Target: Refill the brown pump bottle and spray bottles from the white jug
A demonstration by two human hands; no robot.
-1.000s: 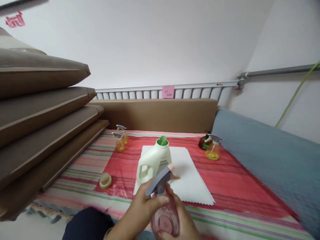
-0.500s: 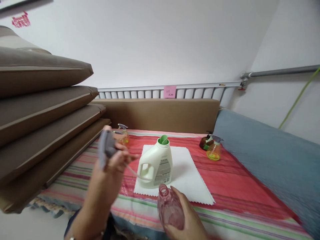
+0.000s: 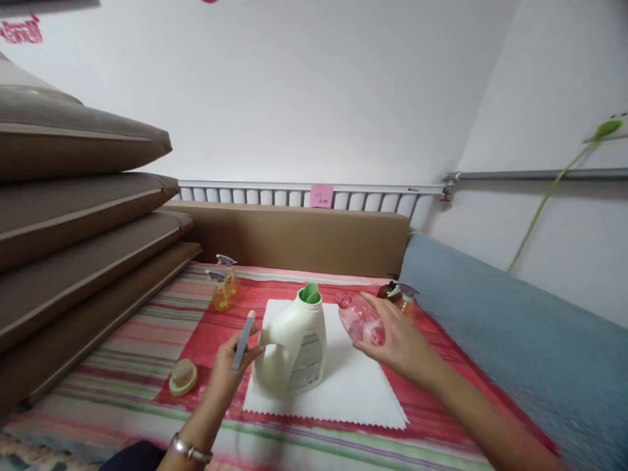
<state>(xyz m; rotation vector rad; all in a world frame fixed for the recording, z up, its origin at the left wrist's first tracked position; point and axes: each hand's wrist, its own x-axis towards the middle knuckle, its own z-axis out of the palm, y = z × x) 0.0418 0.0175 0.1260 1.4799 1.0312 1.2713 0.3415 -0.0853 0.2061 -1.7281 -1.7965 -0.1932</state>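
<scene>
My left hand (image 3: 228, 369) holds a grey trigger spray head (image 3: 242, 343) and sits beside the handle of a pale green detergent jug (image 3: 287, 353). Whether its fingers touch the handle, I cannot tell. The spray head's tube is hidden. The jug stands upright and uncapped on a white cloth (image 3: 353, 392), a green pour spout (image 3: 310, 293) in its mouth. In my right hand (image 3: 400, 340) is a clear pink bottle (image 3: 359, 317) without its top, tilted so its neck points up and left towards the jug's mouth, apart from it.
A cream cap (image 3: 183, 377) lies left of my left hand. Two spray bottles (image 3: 220, 297) with yellow liquid stand back left. More bottles, one brown (image 3: 387, 292), are behind my right hand. Stacked brown cushions (image 3: 88, 235) rise at the left, a blue-grey padded side (image 3: 490, 314) at the right.
My right hand has raised the pink bottle up and right, tilting it. My left hand, with the spray head, has moved down and right to the jug's handle side. The cream cap has come into view.
</scene>
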